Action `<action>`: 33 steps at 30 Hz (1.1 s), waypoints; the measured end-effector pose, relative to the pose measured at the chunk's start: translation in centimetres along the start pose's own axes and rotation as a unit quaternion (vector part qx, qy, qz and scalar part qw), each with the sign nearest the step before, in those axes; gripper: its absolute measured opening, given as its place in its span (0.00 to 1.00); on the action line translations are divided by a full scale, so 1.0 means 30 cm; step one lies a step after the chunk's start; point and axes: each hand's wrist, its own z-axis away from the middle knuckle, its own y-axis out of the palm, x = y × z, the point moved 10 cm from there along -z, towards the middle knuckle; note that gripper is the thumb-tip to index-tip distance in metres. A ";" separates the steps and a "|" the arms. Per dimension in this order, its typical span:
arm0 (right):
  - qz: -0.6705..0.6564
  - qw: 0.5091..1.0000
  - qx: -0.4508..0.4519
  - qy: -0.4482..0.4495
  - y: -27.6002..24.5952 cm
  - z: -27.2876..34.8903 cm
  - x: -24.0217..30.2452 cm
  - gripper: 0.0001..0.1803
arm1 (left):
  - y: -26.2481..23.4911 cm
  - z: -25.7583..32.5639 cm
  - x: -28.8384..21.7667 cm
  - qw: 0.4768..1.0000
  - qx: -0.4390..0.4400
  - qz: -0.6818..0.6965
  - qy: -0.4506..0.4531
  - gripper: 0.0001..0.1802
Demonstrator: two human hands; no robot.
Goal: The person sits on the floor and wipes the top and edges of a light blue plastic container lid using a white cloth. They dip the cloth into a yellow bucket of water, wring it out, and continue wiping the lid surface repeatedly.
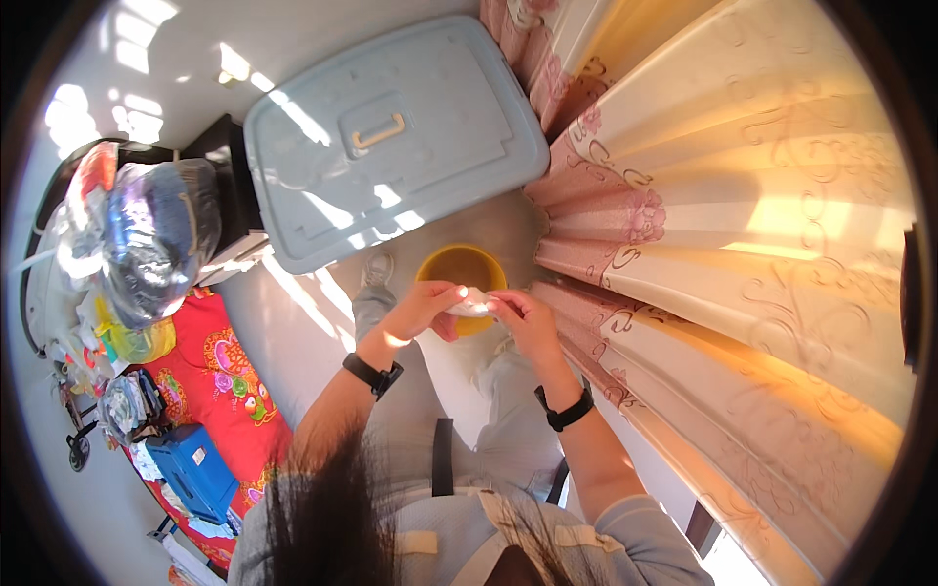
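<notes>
- Far left, a bed with a red cover [220,386] runs along the lower left; on it lie a blue box [193,472] and small clutter too blurred to make out; above them sit a shiny bag [156,239] holding something dark and a yellow bag [137,342].
- Further in, a pale blue lid [391,137] with a beige handle fills the upper middle, sunlight striped across it; a dark cabinet [234,161] shows at its left edge.
- The left hand [422,308] comes up from the lower edge, forearm angled toward the centre, a black band [372,375] on the wrist; its thumb and fingers are curled and pinched on the left end of a small white object [471,303].
- The white object is held between both hands, just over the near rim of a yellow bowl [461,269]; what the object is cannot be told; the bowl stands on the floor beyond the person's knees, close to a grey shoe [376,272].
- The right hand [526,317] meets the left from the other side, forearm rising from the lower right, a black band [567,410] on its wrist too; its fingertips are closed on the right end of the same white object, knuckles toward the camera.
- At the right, a curtain [743,215] in peach and pink folds with floral pattern hangs lit by sun, just beside the right hand.
</notes>
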 end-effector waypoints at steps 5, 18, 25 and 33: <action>0.103 0.976 0.064 -0.181 0.050 0.284 0.477 0.29 | 0.154 0.397 -0.192 0.981 -0.096 0.112 0.123 0.25; 0.041 0.971 0.088 -0.218 0.263 0.540 1.072 0.35 | 0.217 0.886 -0.601 0.879 0.015 0.302 0.368 0.18; -0.355 0.918 0.112 -0.135 0.382 0.530 1.167 0.03 | 0.126 1.049 -0.693 0.867 0.103 0.367 0.321 0.17; -0.264 0.946 -0.035 -0.188 0.445 0.510 1.187 0.09 | 0.021 1.097 -0.761 0.833 0.045 0.346 0.429 0.14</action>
